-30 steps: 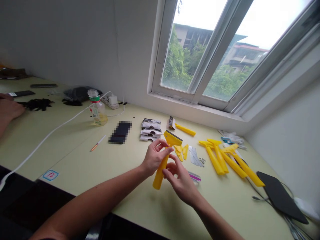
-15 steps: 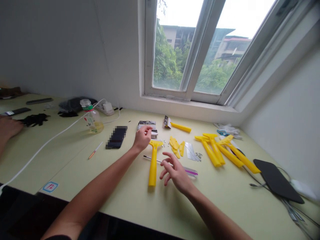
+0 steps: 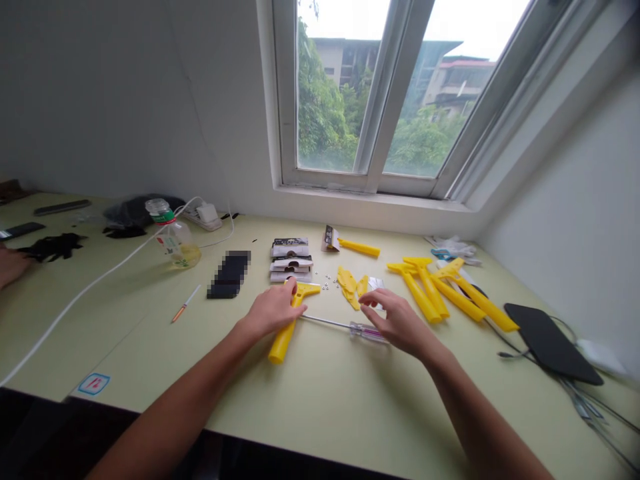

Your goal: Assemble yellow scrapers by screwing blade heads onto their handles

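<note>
My left hand (image 3: 273, 310) is closed around the upper part of a yellow scraper handle (image 3: 284, 341), which lies tilted on the table with its wide head pointing away. My right hand (image 3: 400, 323) hovers just beyond the screwdriver, fingers curved and apart, close to thin metal blades (image 3: 376, 284) that it partly covers. Below its fingers lies a screwdriver (image 3: 367, 331) with a clear and purple grip, its shaft pointing at the scraper handle. Flat yellow plastic pieces (image 3: 349, 285) and several small nuts (image 3: 327, 286) lie between the hands, farther back.
Several yellow scraper handles (image 3: 420, 293) lie to the right, near a black tablet-like slab (image 3: 553, 343) and cables. Small boxes (image 3: 291, 248) and a boxed yellow scraper (image 3: 359, 247) are at the back. Leftward are a phone (image 3: 229, 275), a bottle (image 3: 175, 243) and another person's hand (image 3: 13, 263).
My left hand has come down from near the boxes and taken hold of the scraper handle, tilting it. My right hand has moved right and away, from the screwdriver shaft toward the blades.
</note>
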The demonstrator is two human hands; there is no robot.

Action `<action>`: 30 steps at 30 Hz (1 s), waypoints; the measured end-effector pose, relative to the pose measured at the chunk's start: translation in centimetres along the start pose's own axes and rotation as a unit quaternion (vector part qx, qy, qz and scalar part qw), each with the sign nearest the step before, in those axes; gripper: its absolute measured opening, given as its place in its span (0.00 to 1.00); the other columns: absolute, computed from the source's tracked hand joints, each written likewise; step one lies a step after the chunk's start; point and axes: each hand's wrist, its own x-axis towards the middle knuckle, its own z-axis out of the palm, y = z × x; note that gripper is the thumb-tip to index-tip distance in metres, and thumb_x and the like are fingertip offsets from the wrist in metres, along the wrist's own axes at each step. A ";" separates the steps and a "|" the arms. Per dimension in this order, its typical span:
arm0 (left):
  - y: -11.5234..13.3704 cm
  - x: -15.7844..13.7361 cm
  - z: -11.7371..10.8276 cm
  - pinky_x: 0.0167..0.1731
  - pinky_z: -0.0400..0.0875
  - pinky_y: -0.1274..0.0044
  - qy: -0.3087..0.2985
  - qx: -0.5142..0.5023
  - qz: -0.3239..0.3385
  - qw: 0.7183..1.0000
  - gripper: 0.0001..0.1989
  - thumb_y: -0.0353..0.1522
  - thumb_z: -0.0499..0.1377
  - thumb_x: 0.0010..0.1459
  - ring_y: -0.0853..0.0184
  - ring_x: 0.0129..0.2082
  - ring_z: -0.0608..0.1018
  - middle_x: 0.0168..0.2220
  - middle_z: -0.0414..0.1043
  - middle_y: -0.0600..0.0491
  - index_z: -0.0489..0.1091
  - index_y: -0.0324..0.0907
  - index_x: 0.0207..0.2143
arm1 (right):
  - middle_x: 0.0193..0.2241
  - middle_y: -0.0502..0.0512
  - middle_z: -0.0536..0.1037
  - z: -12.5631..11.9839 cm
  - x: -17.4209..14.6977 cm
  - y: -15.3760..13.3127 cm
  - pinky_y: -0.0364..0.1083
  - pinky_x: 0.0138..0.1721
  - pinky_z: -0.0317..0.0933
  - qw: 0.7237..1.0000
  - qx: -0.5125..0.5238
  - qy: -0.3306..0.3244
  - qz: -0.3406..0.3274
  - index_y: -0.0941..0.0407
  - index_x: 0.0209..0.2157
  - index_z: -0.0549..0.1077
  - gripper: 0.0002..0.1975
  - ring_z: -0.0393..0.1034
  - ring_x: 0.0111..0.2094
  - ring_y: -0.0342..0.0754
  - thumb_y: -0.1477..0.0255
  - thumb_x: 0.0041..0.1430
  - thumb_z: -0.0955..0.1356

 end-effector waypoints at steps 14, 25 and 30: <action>0.4 0.4 -2.1 0.24 0.67 0.77 -0.142 -0.555 -0.048 0.818 0.13 0.34 0.56 0.56 0.69 0.23 0.73 0.33 0.73 0.49 0.63 0.43 0.45 | 0.32 0.58 0.79 4.1 9.7 0.1 0.45 0.34 0.58 0.975 -0.191 -0.102 -0.047 0.55 0.31 0.78 0.10 0.72 0.35 0.50 0.71 0.59 0.65; 1.1 -0.1 -0.9 0.18 0.71 0.78 -0.142 -0.572 -0.027 0.807 0.17 0.36 0.60 0.58 0.71 0.24 0.75 0.42 0.70 0.50 0.62 0.45 0.49 | 0.32 0.57 0.79 5.5 10.6 -0.5 0.43 0.31 0.56 0.961 -0.248 -0.120 -0.021 0.55 0.29 0.77 0.11 0.72 0.32 0.49 0.69 0.60 0.64; 0.8 -0.1 -0.8 0.19 0.72 0.78 -0.141 -0.576 -0.022 0.805 0.16 0.36 0.60 0.59 0.71 0.24 0.75 0.40 0.70 0.51 0.62 0.45 0.48 | 0.33 0.59 0.79 5.9 10.9 -0.8 0.44 0.31 0.56 0.964 -0.235 -0.121 -0.011 0.57 0.30 0.77 0.12 0.73 0.33 0.50 0.67 0.61 0.64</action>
